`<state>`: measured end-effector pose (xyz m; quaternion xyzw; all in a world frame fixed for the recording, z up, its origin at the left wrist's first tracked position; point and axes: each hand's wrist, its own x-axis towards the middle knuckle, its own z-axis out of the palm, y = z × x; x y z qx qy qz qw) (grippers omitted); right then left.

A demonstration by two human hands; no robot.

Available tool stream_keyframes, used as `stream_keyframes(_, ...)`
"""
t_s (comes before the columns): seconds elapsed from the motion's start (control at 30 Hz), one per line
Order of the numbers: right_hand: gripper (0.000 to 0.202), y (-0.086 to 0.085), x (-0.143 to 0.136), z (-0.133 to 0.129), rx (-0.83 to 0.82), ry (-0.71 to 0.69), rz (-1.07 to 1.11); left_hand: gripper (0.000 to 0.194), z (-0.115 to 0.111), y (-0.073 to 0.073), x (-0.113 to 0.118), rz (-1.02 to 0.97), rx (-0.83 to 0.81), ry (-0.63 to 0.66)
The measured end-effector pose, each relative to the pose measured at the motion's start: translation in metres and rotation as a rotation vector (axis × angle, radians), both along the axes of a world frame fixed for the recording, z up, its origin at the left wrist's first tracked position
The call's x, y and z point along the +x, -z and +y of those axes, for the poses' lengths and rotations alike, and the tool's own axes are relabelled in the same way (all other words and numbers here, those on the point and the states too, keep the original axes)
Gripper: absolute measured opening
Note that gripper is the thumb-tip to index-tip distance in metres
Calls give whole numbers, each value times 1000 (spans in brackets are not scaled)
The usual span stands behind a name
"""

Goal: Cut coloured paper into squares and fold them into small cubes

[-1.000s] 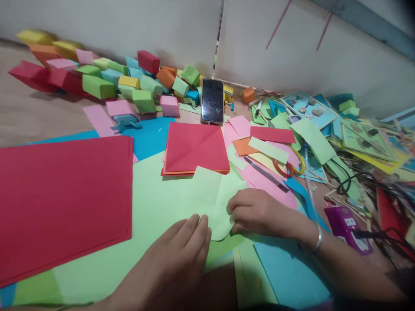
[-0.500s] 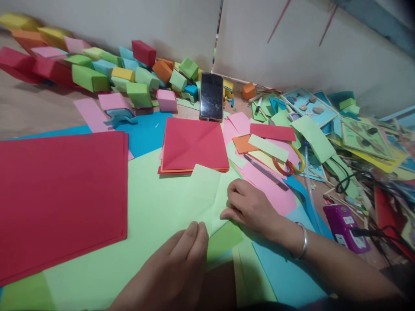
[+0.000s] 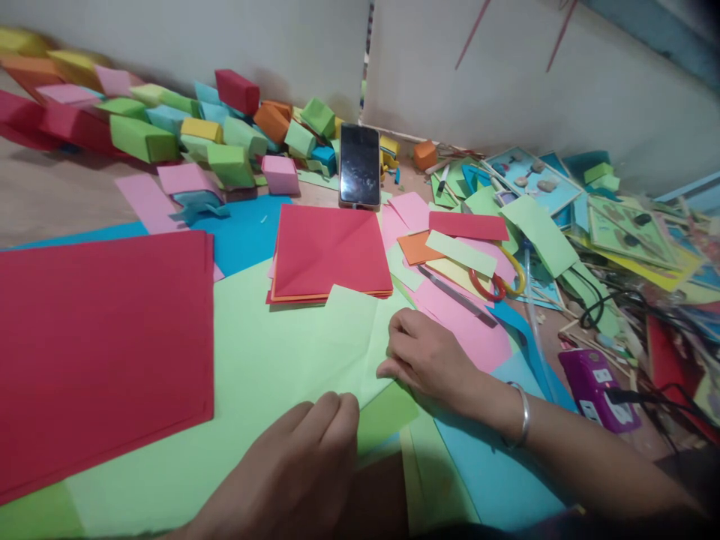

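Head view: having flattened the bulging near edge of the pale green paper by the red-topped stack, apparently setting a fold with curled-together fingers of left hand and right hand, pinch impossible to tell.

This is a paper-craft corner set up against a pale wall; whether the room belongs to a home or a workshop I can't tell from here. Bright folded paper boxes crowd along the wall's foot, with large red sheets lying in front and a smaller red-topped stack beside them. Scissors with red and yellow handles rest among pink offcuts, near thin sticks and framed panels bearing pebble-like pieces. Even the person's hands are on pale green paper, and a phone sits by the boxes
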<state>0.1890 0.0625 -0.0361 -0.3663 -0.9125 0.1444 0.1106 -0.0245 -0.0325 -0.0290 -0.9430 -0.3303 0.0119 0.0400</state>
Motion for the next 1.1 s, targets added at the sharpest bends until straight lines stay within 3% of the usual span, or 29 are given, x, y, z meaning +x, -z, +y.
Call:
stream_keyframes(0.57,28,-7,-5,1,-67,36,-90,8,10,0,-1,-34,-152,-13)
stream_keyframes(0.7,29,-10,-7,2,-91,40,-128,15,20,3,1,-104,-208,-78)
stream_keyframes(0.8,27,-12,-8,2,-101,48,-161,15,24,7,5,-137,-129,-64)
stream_keyframes(0.9,28,-12,-8,3,-119,58,-169,40,25,8,10,-58,-99,-29)
stream_keyframes(1.1,34,-14,-2,5,-211,68,-64,40,24,1,16,36,-166,-63)
